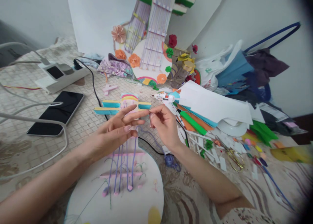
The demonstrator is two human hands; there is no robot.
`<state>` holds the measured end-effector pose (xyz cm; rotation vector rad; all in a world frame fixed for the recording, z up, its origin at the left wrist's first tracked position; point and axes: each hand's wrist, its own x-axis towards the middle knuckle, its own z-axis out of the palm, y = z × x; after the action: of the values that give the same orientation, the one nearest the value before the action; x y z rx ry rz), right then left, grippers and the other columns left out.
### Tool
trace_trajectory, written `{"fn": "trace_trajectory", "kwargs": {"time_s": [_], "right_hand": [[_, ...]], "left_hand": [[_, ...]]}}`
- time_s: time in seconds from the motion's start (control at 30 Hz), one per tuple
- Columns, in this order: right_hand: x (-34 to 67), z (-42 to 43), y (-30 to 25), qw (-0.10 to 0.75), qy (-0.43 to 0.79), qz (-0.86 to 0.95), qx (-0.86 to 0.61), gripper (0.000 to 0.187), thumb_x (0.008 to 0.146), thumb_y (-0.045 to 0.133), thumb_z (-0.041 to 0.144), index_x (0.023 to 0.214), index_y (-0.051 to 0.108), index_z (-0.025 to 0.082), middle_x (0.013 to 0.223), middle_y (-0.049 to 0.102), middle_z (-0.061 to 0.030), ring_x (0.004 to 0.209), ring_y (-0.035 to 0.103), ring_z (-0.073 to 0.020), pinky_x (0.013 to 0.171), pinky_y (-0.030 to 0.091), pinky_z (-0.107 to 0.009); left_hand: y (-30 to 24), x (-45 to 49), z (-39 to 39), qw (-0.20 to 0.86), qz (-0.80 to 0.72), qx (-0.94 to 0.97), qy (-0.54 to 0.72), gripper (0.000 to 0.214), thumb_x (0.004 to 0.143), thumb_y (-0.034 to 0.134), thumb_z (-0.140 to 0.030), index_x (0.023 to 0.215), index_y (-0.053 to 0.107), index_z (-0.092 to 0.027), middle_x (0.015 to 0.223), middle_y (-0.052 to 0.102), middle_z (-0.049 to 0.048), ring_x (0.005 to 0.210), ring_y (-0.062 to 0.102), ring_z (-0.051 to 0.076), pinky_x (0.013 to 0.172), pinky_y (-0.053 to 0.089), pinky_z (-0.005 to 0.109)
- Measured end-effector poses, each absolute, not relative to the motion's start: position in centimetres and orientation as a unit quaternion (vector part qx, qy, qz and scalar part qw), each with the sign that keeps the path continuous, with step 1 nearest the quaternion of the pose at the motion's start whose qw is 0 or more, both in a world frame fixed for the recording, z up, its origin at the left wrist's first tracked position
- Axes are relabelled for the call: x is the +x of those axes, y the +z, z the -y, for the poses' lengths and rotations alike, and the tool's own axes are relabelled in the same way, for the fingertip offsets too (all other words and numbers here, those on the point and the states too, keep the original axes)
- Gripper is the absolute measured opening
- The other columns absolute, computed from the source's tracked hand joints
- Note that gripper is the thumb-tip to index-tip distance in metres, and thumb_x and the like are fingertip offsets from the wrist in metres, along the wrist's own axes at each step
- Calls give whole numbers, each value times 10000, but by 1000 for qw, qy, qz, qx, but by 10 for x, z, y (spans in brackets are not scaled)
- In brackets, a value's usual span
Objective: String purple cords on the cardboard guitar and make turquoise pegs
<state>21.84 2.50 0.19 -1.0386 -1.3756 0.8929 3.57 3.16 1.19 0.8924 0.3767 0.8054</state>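
A white cardboard guitar (144, 204) lies in front of me, with several lilac yarn strings (133, 162) running up its body over pink strips. Above its neck, my left hand (114, 126) is open with the fingers spread. My right hand (166, 126) is pinched at a left fingertip; whatever sits between its thumb and forefinger is too small to make out. Loose lilac yarn trails below the hands to a small yarn ball (169, 160) right of the body. Blue-and-yellow pegs (107, 110) stick out from the headstock, and my hands hide part of the neck.
A larger decorated guitar (156, 51) leans at the back. A glue gun (163, 97) lies behind my right hand, near white paper sheets (212, 103). Gold-handled scissors (235, 159) lie among scraps at right. A phone (56, 113), cables and a power strip (63, 76) are left.
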Motion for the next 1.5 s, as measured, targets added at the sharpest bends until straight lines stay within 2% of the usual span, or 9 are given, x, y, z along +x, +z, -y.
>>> {"fn": "trace_trajectory", "kwargs": {"time_s": [0.23, 0.37, 0.47, 0.67, 0.9, 1.03, 1.13, 1.23, 1.5], "right_hand": [[214, -17, 0, 544, 308, 619, -476, 46, 866, 523, 220, 829, 551, 219, 714, 532, 30, 588, 498, -90, 548, 419, -233], [211, -12, 4, 520, 274, 669, -455, 64, 854, 531, 198, 824, 583, 221, 781, 566, 6, 656, 525, -104, 596, 442, -244], [216, -17, 8, 532, 333, 625, -464, 71, 875, 540, 248, 834, 587, 213, 721, 570, 19, 580, 532, -87, 545, 440, -227], [225, -31, 7, 530, 475, 528, -463, 353, 910, 478, 467, 719, 561, 181, 602, 517, 37, 421, 475, -51, 391, 349, -194], [224, -35, 4, 536, 539, 466, -453, 332, 843, 576, 486, 714, 564, 180, 606, 520, 48, 434, 478, -45, 389, 351, -180], [224, -36, 3, 541, 541, 470, -441, 330, 849, 560, 491, 732, 571, 182, 599, 525, 45, 448, 490, -55, 402, 364, -184], [225, -37, 1, 534, 517, 496, -449, 258, 795, 656, 430, 758, 555, 195, 552, 517, 65, 461, 481, -61, 443, 393, -185], [226, -37, 1, 535, 495, 515, -452, 250, 803, 654, 410, 750, 533, 198, 540, 504, 72, 453, 468, -60, 446, 391, -186], [220, -28, 7, 515, 475, 549, -455, 356, 909, 480, 470, 679, 429, 203, 598, 432, 66, 433, 449, -44, 408, 353, -183]], "left_hand": [[11, 37, -33, 834, -180, 359, 380, 452, 813, 643, -183, 1250, 556, -258, 1454, 435, 56, 1177, 530, 211, 755, 488, 223], [14, 33, -39, 834, -181, 339, 397, 364, 867, 540, -121, 1212, 589, -226, 1512, 349, 24, 1145, 547, 168, 771, 512, 191], [15, 29, -42, 844, -172, 326, 389, 354, 883, 493, -99, 1206, 601, -196, 1515, 343, 31, 1116, 561, 145, 790, 518, 167], [12, 28, -42, 859, -159, 315, 370, 365, 873, 505, -97, 1217, 597, -179, 1506, 361, 43, 1086, 581, 138, 807, 528, 165], [15, 27, -42, 842, -194, 319, 390, 349, 848, 568, -104, 1174, 619, -215, 1446, 452, 34, 1054, 595, 139, 790, 532, 173], [18, 25, -45, 818, -212, 339, 413, 427, 784, 657, -110, 1191, 607, -228, 1303, 577, 35, 1040, 598, 150, 784, 530, 180], [17, 23, -48, 801, -234, 345, 429, 488, 707, 725, -69, 1156, 624, -230, 1014, 675, 9, 951, 625, 136, 779, 521, 165], [13, 21, -50, 793, -248, 339, 440, 432, 684, 746, -44, 1075, 655, -202, 764, 642, -26, 784, 634, 97, 710, 515, 132], [7, 24, -49, 806, -258, 309, 434, 291, 719, 747, -79, 993, 694, -159, 700, 634, -12, 649, 626, 72, 522, 502, 97]]}}
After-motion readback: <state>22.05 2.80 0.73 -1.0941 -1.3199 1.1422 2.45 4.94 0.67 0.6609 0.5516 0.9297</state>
